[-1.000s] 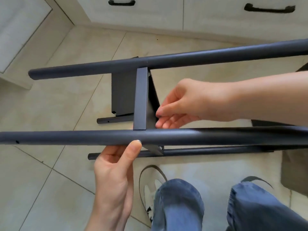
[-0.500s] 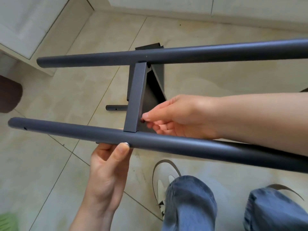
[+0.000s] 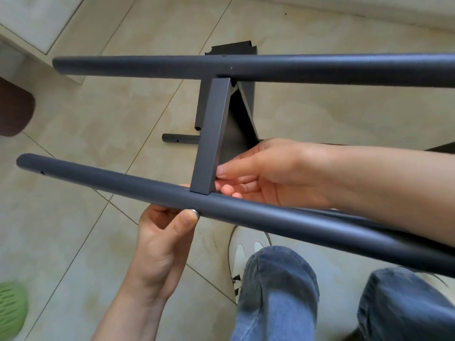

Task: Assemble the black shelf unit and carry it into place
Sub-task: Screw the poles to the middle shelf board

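Observation:
The black shelf frame is held above the tiled floor. Its far tube (image 3: 320, 70) runs level across the view. Its near tube (image 3: 110, 183) slants down to the right. A flat shelf panel (image 3: 210, 136) spans between them, edge on. My left hand (image 3: 162, 244) grips the near tube from below, thumb on its front just left of the panel joint. My right hand (image 3: 268, 173) reaches in from the right and pinches the panel's right edge near that joint. A lower tube end (image 3: 179, 139) and a second panel (image 3: 231, 49) show beneath.
A white cabinet base (image 3: 29, 23) stands at the upper left, with a brown rounded object (image 3: 12, 107) at the left edge. A green perforated item (image 3: 9, 313) lies at the bottom left. My jeans and a white shoe (image 3: 246, 249) are under the near tube.
The near tube's right end has dropped, so it now slants. My right hand slid down the panel edge toward the near tube. The view tipped downward; the cabinet drawers left the frame.

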The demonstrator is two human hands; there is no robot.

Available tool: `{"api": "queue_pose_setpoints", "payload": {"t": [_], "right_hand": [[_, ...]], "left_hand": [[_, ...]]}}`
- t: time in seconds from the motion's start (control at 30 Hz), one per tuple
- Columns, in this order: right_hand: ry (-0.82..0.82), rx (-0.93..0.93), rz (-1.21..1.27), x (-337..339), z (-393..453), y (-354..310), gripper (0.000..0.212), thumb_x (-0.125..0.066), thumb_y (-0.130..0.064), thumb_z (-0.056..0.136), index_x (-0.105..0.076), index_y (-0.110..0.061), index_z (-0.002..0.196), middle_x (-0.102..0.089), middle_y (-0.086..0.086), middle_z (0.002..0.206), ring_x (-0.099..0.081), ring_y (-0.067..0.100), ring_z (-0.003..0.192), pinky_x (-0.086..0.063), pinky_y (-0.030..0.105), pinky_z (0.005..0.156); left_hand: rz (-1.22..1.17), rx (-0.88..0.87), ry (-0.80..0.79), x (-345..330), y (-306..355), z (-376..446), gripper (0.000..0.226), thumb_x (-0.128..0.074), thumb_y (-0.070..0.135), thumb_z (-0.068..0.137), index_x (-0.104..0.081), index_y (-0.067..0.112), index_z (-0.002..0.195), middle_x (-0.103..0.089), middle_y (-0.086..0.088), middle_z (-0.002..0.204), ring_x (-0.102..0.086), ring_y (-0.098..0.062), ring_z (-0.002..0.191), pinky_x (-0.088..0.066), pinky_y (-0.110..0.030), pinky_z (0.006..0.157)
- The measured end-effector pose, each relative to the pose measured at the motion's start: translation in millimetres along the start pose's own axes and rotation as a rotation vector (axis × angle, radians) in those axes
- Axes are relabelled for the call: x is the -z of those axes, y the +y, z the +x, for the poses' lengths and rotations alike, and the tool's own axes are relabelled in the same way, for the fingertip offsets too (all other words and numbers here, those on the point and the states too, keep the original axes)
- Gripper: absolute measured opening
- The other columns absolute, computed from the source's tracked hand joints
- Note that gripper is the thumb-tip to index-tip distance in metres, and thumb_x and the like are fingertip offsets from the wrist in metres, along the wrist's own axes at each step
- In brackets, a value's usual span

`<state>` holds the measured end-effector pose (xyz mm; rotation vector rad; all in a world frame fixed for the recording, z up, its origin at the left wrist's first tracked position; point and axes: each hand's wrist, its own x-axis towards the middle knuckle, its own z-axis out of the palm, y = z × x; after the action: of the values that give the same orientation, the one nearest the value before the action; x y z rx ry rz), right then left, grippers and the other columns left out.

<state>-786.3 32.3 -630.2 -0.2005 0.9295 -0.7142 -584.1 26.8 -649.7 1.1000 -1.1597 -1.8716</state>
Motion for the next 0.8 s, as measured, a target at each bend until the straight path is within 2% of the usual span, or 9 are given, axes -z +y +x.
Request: {"api": "queue_pose_setpoints", "payload": {"t": [0.13, 0.27, 0.4, 0.5, 0.57, 0.67, 0.8], "right_hand": [[0.031, 0.02, -0.119, -2.9, 0.4, 2.9, 0.006, -0.066, -0.019, 0.09, -0.065, -0.014, 0.09, -0.059, -0.002, 0.067, -0.051, 0.006, 0.054, -0.048, 0.016, 0.049], [0.011, -0.021, -0.167, -2.3, 1.8, 5.1, 0.021, -0.068, -0.028, 0.089, -0.062, -0.018, 0.071, -0.052, -0.007, 0.061, -0.046, 0.007, 0.057, -0.045, 0.02, 0.06], [-0.031, -0.034, -0.157, -0.4, 1.2, 5.5, 0.009, -0.068, -0.026, 0.089, -0.066, -0.017, 0.087, -0.06, -0.008, 0.062, -0.051, 0.006, 0.057, -0.05, 0.019, 0.054], [-0.038, -0.032, -0.128, 1.9, 2.7, 5.3, 0.011, -0.069, -0.022, 0.089, -0.07, -0.013, 0.096, -0.065, -0.005, 0.07, -0.052, 0.007, 0.062, -0.051, 0.017, 0.057], [-0.008, -0.025, -0.091, 1.8, 4.4, 6.0, 0.01, -0.07, -0.019, 0.088, -0.072, -0.01, 0.094, -0.067, -0.002, 0.075, -0.052, 0.008, 0.067, -0.051, 0.016, 0.06], [0.016, 0.0, -0.083, -0.2, 6.0, 8.9, 0.008, -0.07, -0.021, 0.088, -0.071, -0.013, 0.087, -0.068, -0.005, 0.069, -0.05, 0.007, 0.064, -0.05, 0.015, 0.057], [0.003, -0.02, -0.167, -0.8, 7.1, 10.1, 0.009, -0.069, -0.029, 0.09, -0.067, -0.021, 0.087, -0.062, -0.006, 0.074, -0.052, 0.01, 0.064, -0.049, 0.024, 0.063]], "left_hand": [[-0.004, 0.003, 0.027, 3.2, -2.1, -0.4, 0.053, -0.096, 0.047, 0.053, -0.078, 0.017, 0.093, -0.074, -0.008, 0.099, -0.068, -0.027, 0.103, -0.051, -0.034, 0.098], [-0.006, 0.004, 0.029, 4.0, -3.1, -0.8, 0.053, -0.096, 0.048, 0.053, -0.079, 0.017, 0.093, -0.074, -0.007, 0.097, -0.069, -0.026, 0.101, -0.052, -0.033, 0.095], [-0.017, 0.013, 0.021, 4.3, -3.7, 0.0, 0.057, -0.096, 0.048, 0.053, -0.078, 0.016, 0.097, -0.074, -0.008, 0.101, -0.069, -0.027, 0.103, -0.053, -0.032, 0.094], [-0.014, 0.017, 0.03, 3.7, -5.2, 0.0, 0.06, -0.097, 0.048, 0.052, -0.078, 0.014, 0.098, -0.073, -0.009, 0.101, -0.068, -0.028, 0.104, -0.052, -0.033, 0.095], [-0.012, 0.012, 0.037, 3.3, -4.6, -0.1, 0.059, -0.097, 0.049, 0.05, -0.079, 0.016, 0.096, -0.074, -0.007, 0.098, -0.069, -0.025, 0.101, -0.053, -0.031, 0.094], [-0.002, 0.004, 0.024, 4.4, -5.2, -0.1, 0.056, -0.097, 0.049, 0.051, -0.08, 0.019, 0.094, -0.075, -0.004, 0.098, -0.07, -0.023, 0.1, -0.053, -0.03, 0.093], [0.012, 0.0, 0.021, 2.8, -5.3, -0.7, 0.057, -0.095, 0.05, 0.054, -0.079, 0.018, 0.098, -0.075, -0.007, 0.102, -0.069, -0.026, 0.104, -0.052, -0.033, 0.097]]}}
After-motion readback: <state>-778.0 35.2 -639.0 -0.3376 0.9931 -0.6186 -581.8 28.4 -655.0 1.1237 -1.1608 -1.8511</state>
